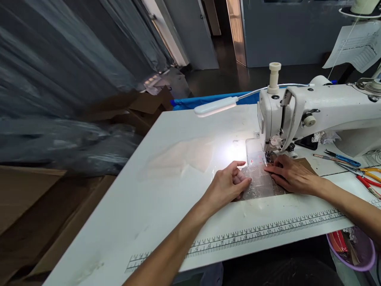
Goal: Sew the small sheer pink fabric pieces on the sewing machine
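Note:
A clear plastic sheet (257, 186) lies on the sewing machine's bed below the needle, with a brown piece (306, 165) beside it, partly under my right hand. My left hand (228, 184) rests at the sheet's left edge, thumb and index finger apart, the other fingers curled. My right hand (293, 174) lies over the sheet's right side, its fingers stretched toward the presser foot (268, 157). Above it stands the white sewing machine (333, 107). Whether the fingertips grip any edge of the sheet is hard to see.
A lamp (216, 106) lights the white table (166, 198), which has a printed ruler (238, 237) along its front. Yellow-handled scissors (370, 172) and other tools lie at right. A purple basket (367, 260) hangs below; cardboard boxes (68, 222) stand left.

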`<control>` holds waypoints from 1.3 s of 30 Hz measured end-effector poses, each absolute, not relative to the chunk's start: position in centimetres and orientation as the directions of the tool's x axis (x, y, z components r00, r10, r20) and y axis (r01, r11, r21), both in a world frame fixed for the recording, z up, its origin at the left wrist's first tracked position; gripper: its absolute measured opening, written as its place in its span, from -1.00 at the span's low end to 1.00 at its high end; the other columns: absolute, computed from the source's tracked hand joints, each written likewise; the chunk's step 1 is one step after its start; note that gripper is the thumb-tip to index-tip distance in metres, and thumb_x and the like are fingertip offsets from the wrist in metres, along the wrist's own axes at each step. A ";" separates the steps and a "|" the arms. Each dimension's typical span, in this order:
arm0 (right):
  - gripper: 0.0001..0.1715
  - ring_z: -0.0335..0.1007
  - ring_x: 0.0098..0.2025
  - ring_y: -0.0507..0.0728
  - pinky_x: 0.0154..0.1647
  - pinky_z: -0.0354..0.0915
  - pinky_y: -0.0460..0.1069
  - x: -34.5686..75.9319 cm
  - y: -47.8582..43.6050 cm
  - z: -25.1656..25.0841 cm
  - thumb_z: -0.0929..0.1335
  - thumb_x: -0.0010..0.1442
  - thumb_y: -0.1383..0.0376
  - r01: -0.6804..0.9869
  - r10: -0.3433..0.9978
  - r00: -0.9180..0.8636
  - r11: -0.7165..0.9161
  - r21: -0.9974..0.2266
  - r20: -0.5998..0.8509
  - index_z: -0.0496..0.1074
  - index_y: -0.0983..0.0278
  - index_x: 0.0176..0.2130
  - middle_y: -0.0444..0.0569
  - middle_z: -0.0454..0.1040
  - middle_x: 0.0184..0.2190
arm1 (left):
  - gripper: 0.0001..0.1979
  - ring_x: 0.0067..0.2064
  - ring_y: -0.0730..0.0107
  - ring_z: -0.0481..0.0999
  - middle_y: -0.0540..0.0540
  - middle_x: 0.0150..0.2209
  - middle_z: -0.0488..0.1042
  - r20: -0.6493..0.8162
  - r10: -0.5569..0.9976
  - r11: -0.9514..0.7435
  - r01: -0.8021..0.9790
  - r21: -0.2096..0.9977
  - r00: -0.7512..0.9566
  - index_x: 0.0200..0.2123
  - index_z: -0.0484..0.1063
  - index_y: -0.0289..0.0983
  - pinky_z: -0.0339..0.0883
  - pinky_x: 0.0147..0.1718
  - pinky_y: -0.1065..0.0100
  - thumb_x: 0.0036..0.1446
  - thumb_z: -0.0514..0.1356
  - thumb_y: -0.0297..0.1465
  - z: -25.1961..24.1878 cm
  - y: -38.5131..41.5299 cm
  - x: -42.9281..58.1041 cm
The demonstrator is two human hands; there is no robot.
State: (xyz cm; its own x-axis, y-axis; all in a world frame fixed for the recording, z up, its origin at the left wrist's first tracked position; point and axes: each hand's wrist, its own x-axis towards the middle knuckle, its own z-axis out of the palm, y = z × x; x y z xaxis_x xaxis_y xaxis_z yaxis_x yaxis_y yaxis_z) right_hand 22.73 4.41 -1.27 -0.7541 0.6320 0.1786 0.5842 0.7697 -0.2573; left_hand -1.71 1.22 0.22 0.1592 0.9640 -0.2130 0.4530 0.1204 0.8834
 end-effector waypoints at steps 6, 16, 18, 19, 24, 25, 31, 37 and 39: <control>-0.56 0.38 -0.17 0.21 -0.13 0.46 0.16 23.0 5.0 -1.6 0.18 0.42 0.23 0.581 0.654 -0.731 0.746 -0.326 0.196 0.41 0.31 0.16 0.18 0.41 -0.10 | -0.48 -0.60 0.49 0.45 0.11 -0.50 0.47 -0.228 0.971 0.171 0.463 0.870 0.071 0.08 0.31 -0.28 0.45 -0.61 0.42 0.03 0.28 -0.33 0.7 1.4 -1.4; -0.64 0.39 -0.08 0.19 -0.03 0.42 0.16 24.1 4.7 -2.0 0.30 0.29 0.38 0.408 0.610 -0.726 0.754 -0.515 0.317 0.54 0.28 0.03 0.14 0.46 -0.09 | -0.38 -0.62 0.48 0.42 0.12 -0.55 0.44 -0.227 0.974 0.196 0.407 0.892 0.029 0.00 0.35 -0.29 0.39 -0.64 0.42 -0.12 0.36 -0.16 0.2 1.8 -1.3; -0.64 0.39 -0.08 0.19 -0.03 0.42 0.15 24.1 4.7 -2.0 0.30 0.26 0.42 0.405 0.606 -0.727 0.759 -0.510 0.324 0.56 0.31 -0.01 0.15 0.47 -0.10 | -0.35 -0.61 0.46 0.41 0.12 -0.56 0.43 -0.234 0.972 0.212 0.382 0.900 0.013 -0.01 0.36 -0.30 0.38 -0.67 0.42 -0.16 0.38 -0.13 0.2 1.8 -1.1; -0.64 0.40 -0.08 0.19 -0.03 0.43 0.14 24.1 4.7 -2.0 0.30 0.25 0.43 0.406 0.606 -0.725 0.759 -0.508 0.326 0.57 0.31 -0.02 0.15 0.47 -0.10 | -0.33 -0.60 0.45 0.42 0.12 -0.56 0.43 -0.237 0.972 0.218 0.371 0.903 0.005 -0.01 0.36 -0.30 0.37 -0.69 0.43 -0.18 0.39 -0.11 0.2 1.8 -1.0; -0.64 0.40 -0.07 0.17 -0.02 0.42 0.12 24.1 4.8 -2.0 0.30 0.23 0.43 0.406 0.611 -0.723 0.754 -0.516 0.324 0.57 0.29 -0.04 0.11 0.47 -0.11 | -0.29 -0.62 0.48 0.41 0.12 -0.55 0.43 -0.243 0.970 0.233 0.356 0.905 -0.017 0.00 0.35 -0.30 0.35 -0.72 0.45 -0.19 0.40 -0.08 -0.1 1.8 -0.9; -0.64 0.40 -0.07 0.17 -0.02 0.42 0.11 24.1 4.8 -2.0 0.30 0.23 0.43 0.404 0.610 -0.723 0.754 -0.518 0.323 0.58 0.29 -0.04 0.11 0.47 -0.11 | -0.28 -0.63 0.48 0.41 0.12 -0.55 0.43 -0.245 0.969 0.236 0.354 0.905 -0.018 0.00 0.35 -0.30 0.35 -0.72 0.46 -0.20 0.40 -0.08 -0.1 1.9 -0.9; -0.61 0.39 -0.11 0.15 -0.04 0.38 0.08 24.3 4.6 -1.4 0.28 0.24 0.43 0.384 0.605 -0.737 0.741 -0.551 0.301 0.57 0.27 -0.01 0.08 0.47 -0.15 | -0.30 -0.64 0.49 0.41 0.12 -0.56 0.44 -0.261 0.965 0.255 0.357 0.899 -0.032 0.00 0.36 -0.30 0.35 -0.71 0.47 -0.20 0.41 -0.11 0.1 1.9 -0.8; -0.63 0.33 -0.09 0.19 0.00 0.30 0.15 24.4 4.2 -1.1 0.32 0.21 0.39 0.386 0.517 -0.820 0.817 -0.428 0.247 0.59 0.19 -0.03 0.06 0.43 -0.12 | -0.33 -0.64 0.48 0.40 0.11 -0.55 0.44 -0.249 0.968 0.233 0.393 0.890 -0.009 0.04 0.35 -0.31 0.34 -0.71 0.45 -0.11 0.38 -0.13 -0.2 1.8 -1.2; -0.63 0.32 -0.09 0.20 0.00 0.29 0.16 24.4 4.1 -1.3 0.33 0.22 0.39 0.400 0.518 -0.820 0.822 -0.406 0.241 0.59 0.20 -0.02 0.07 0.43 -0.11 | -0.43 -0.63 0.49 0.39 0.08 -0.53 0.45 -0.128 0.992 0.112 0.464 0.879 0.005 0.02 0.38 -0.32 0.31 -0.71 0.45 -0.01 0.34 -0.14 -0.4 1.8 -1.5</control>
State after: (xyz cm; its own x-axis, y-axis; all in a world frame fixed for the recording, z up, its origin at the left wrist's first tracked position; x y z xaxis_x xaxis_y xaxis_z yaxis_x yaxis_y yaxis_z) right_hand 24.40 4.12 -1.25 -0.8204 0.5184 0.2413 0.3998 0.8217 -0.4061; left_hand -1.54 1.76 -0.42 0.0049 0.9917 -0.1285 0.4638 0.1116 0.8789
